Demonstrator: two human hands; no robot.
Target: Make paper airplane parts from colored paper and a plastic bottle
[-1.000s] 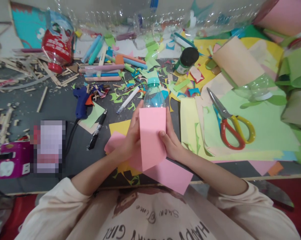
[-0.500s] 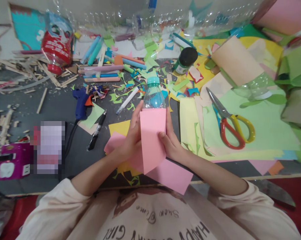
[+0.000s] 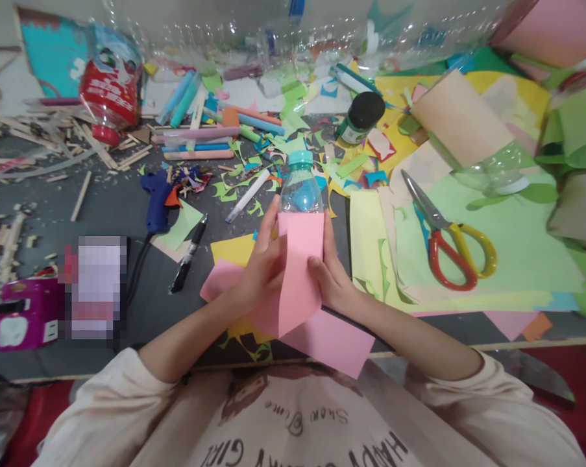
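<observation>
Bottle [image 3: 301, 198] clad in pink paper [image 3: 303, 272]

Flat dark bench [image 3: 102, 214] beneath. At the clock's centre, the clear, round-shouldered plastic bottle is held, smooth pink paper over its body. Left hand [image 3: 259, 275]: grip curled against its nine o'clock side. Right hand [image 3: 335, 279]: grip clasping at three, thumb pressing paper. Steel scissors [image 3: 436, 219] lie beyond; teal cap [image 3: 300, 158], twelve.

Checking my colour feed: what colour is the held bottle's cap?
Turquoise cap; the head view shows it best.

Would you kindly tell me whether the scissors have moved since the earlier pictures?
No, the scissors lie at the same place and angle against the light green paper, with no visible shift.
</observation>
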